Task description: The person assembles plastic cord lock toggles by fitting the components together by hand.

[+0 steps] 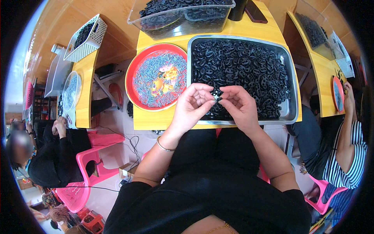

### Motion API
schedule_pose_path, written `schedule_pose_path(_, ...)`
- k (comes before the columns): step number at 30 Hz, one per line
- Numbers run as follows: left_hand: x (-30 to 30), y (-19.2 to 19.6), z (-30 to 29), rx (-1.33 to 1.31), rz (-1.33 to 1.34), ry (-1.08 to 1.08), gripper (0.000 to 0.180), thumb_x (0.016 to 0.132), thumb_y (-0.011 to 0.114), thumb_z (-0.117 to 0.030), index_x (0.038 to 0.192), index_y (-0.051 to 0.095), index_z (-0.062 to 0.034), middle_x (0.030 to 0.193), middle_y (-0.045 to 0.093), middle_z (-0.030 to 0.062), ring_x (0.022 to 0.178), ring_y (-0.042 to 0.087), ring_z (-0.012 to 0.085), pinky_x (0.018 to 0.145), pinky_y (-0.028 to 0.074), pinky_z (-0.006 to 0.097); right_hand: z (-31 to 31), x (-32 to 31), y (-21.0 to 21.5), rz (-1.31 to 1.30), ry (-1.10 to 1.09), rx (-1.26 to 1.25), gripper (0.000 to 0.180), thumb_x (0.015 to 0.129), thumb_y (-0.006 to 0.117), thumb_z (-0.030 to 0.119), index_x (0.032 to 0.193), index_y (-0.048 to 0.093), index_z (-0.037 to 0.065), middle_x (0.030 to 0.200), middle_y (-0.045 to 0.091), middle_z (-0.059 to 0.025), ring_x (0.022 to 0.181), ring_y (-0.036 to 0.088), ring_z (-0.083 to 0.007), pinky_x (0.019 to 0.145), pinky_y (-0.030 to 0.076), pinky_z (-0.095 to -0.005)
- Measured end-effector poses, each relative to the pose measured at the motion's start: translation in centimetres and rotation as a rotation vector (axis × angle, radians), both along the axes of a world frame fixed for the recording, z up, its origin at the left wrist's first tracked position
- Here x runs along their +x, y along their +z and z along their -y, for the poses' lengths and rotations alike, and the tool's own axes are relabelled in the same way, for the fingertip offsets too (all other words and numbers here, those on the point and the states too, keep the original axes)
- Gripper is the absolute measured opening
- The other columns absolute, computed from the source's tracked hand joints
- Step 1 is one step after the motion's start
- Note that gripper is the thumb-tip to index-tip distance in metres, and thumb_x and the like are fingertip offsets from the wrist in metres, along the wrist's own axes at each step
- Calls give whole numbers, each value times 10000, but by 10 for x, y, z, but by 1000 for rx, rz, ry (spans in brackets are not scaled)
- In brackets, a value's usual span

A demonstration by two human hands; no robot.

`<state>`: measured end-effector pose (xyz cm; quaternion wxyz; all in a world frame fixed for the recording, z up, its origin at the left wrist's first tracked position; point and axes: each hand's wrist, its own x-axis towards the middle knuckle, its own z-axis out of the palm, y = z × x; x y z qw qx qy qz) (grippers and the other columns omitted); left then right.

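Note:
My left hand [191,106] and my right hand [240,106] meet at the near edge of a metal tray [189,58]. Thumb and forefinger of each are pinched on a small black plastic piece [219,99]; whether it is one piece or two I cannot tell, as the fingertips hide much of it. Heaped in the tray are many black oval pieces [241,70] with holes through them. Left of the tray, a round red dish [130,66] with a flower print holds lots of tiny silvery pieces [146,80] that look like springs.
Behind the tray stands a clear bin [171,29] of black pieces, beside a dark cup [237,11] and a phone [255,12]. All rest on a yellow table [156,121]. Co-workers sit at similar tables left and right. Pink chairs [83,160] and cables [134,146] are at lower left.

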<state>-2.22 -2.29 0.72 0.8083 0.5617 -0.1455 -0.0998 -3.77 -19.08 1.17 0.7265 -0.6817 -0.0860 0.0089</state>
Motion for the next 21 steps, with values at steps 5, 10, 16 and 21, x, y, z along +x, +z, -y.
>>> schedule_pose_path(5, 0, 0, 0, 10, 14, -24, 315, 776, 559, 107, 1057, 487, -14, 839, 542, 3, 821, 537, 52, 756, 444, 186, 0, 0, 0, 3, 3, 27, 252, 785, 591, -27, 1031, 552, 12, 858, 580, -34, 793, 560, -81, 721, 460, -217)
schedule_pose_path(10, 1, -2, 0, -3, 14, -34, 319, 775, 560, 108, 1060, 483, -14, 829, 541, 0, 805, 538, 50, 750, 444, 185, 0, 0, 0, 14, -10, -36, 214, 779, 600, -20, 989, 571, 8, 851, 607, -49, 785, 580, -91, 708, 470, -226)
schedule_pose_path(16, 0, -1, -1, 52, 18, -1, 364, 759, 579, 109, 1084, 457, -4, 812, 545, 14, 793, 549, 64, 739, 450, 194, 1, 0, -4, 28, -22, -90, 174, 769, 612, -14, 940, 589, 2, 826, 624, -61, 767, 600, -104, 688, 486, -235)
schedule_pose_path(21, -1, -1, 0, 95, 53, 9, 399, 750, 583, 117, 1104, 441, -1, 811, 554, 30, 787, 562, 78, 730, 458, 202, 2, 0, -6, 25, -12, -76, 175, 775, 606, -25, 945, 577, -1, 838, 613, -51, 769, 587, -87, 694, 476, -214)
